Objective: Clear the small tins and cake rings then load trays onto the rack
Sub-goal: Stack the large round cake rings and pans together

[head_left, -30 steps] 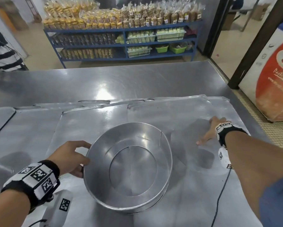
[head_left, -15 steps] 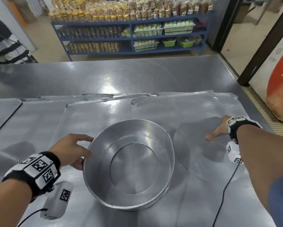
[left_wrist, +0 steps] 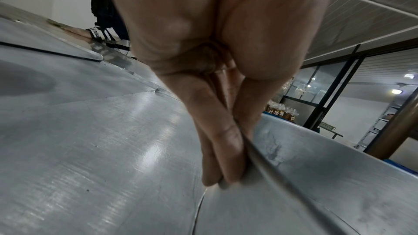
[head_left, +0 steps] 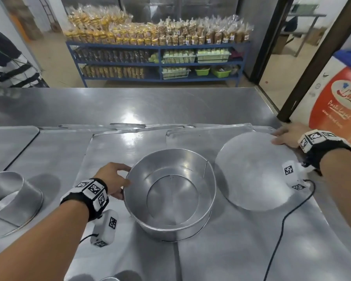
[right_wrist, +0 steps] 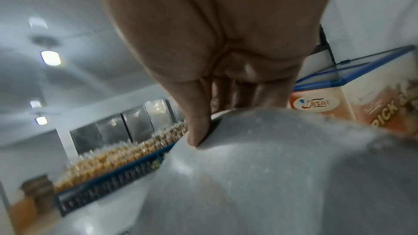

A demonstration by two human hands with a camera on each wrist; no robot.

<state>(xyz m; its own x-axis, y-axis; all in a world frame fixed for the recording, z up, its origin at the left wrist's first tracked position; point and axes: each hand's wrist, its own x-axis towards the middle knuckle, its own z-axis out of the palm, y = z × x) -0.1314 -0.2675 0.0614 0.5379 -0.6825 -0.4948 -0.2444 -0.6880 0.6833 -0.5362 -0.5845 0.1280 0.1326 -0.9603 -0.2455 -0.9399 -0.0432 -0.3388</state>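
My left hand point(head_left: 111, 180) pinches the 9 o'clock rim of the big cake ring point(head_left: 169, 192) at centre; my right hand point(head_left: 287, 135) grips the far edge of the round disc point(head_left: 249, 171) at 2 o'clock. I judge the thin disc could slip from that edge grip and clatter, and the ring, held at one point, may tilt. I count two rings, the second point(head_left: 7, 196) at 9 o'clock, one disc, and several overlapping trays point(head_left: 49, 159).
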